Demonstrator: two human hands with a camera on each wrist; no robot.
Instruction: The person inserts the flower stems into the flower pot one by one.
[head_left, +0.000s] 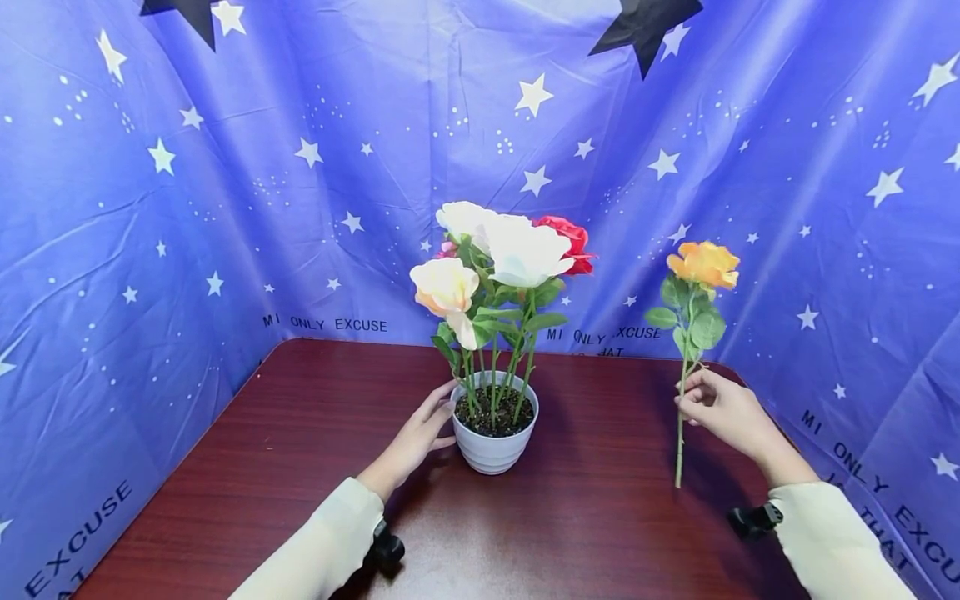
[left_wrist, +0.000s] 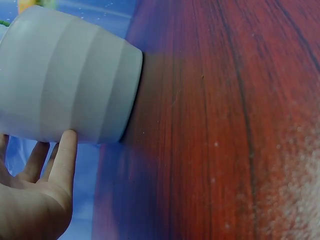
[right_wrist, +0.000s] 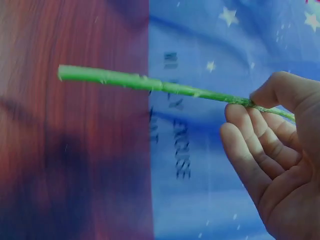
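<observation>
A white ribbed flower pot (head_left: pixel 493 450) stands on the table, filled with dark soil (head_left: pixel 491 421). Rising from it are white roses (head_left: pixel 528 250), a pale peach rose (head_left: pixel 446 287) and a red rose (head_left: pixel 573 242) on green stems. My left hand (head_left: pixel 420 433) touches the pot's left side, fingers extended along the wall; the left wrist view shows a fingertip (left_wrist: pixel 69 135) against it. To the right, my right hand (head_left: pixel 723 408) pinches the stem of an orange rose (head_left: pixel 705 265) between thumb and fingers. The rose is upright, its cut stem end (right_wrist: pixel 67 73) pointing down below the hand.
The dark red wooden table (head_left: pixel 300 433) has rounded back corners. A blue curtain (head_left: pixel 390 167) with stars and printed words hangs behind and along both sides. Black wrist cameras (head_left: pixel 386 546) are worn at both cream sleeves (head_left: pixel 322 542).
</observation>
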